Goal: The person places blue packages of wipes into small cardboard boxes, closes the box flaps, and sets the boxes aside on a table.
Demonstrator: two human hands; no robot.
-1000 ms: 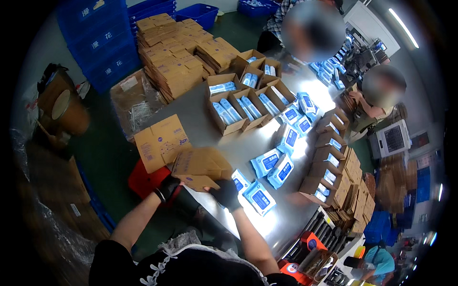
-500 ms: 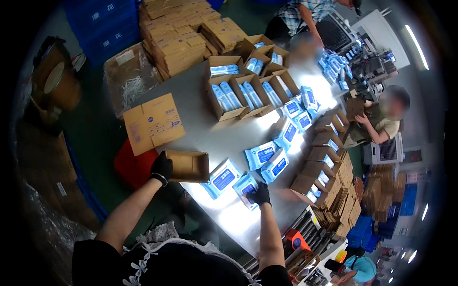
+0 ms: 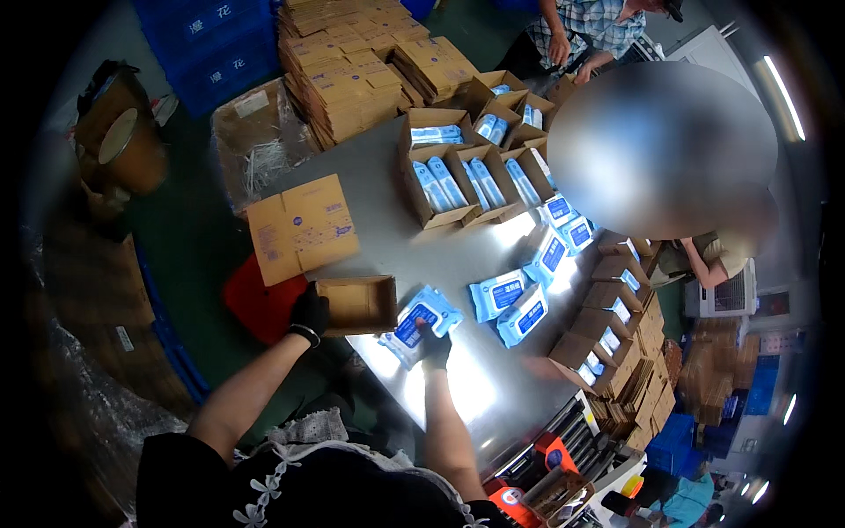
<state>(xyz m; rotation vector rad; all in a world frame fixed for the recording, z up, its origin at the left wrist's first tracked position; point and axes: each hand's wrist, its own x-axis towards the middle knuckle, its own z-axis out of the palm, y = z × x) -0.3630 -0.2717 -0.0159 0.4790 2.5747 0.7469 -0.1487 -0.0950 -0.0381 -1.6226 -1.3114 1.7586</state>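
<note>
Left hand: black-gloved, it (image 3: pixel 310 310) is clamping the left wall of a small carton (image 3: pixel 356 304), whose bare brown inside is facing up.
Right hand: also gloved and well apart from the left, it (image 3: pixel 434 344) is gripping a blue-and-white packet (image 3: pixel 428 310), thumb on top; I can't tell whether a second packet is lying under it.
Packet's place: it is sitting just right of the carton, near the close edge of the metal bench (image 3: pixel 387 202).
Carton's footing: it is seemingly jutting past the bench edge, so a loosening left grip could be tipping it to the floor.
Packet's softness: the wrap is looking pliable and slick; a thumb pressing hard could be creasing it or letting it skid.
Flat carton: a folded sheet (image 3: pixel 304 229) is lying just beyond the left hand, where a bumped wrist could be pushing it off.
Loose packets: a leaning pair (image 3: pixel 523 315) is resting to the right, within knocking range of a stray elbow.
Farther out: packed cartons (image 3: pixel 440 214) are standing clustered, with a co-worker in plaid (image 3: pixel 607 31) bending beyond them.
</note>
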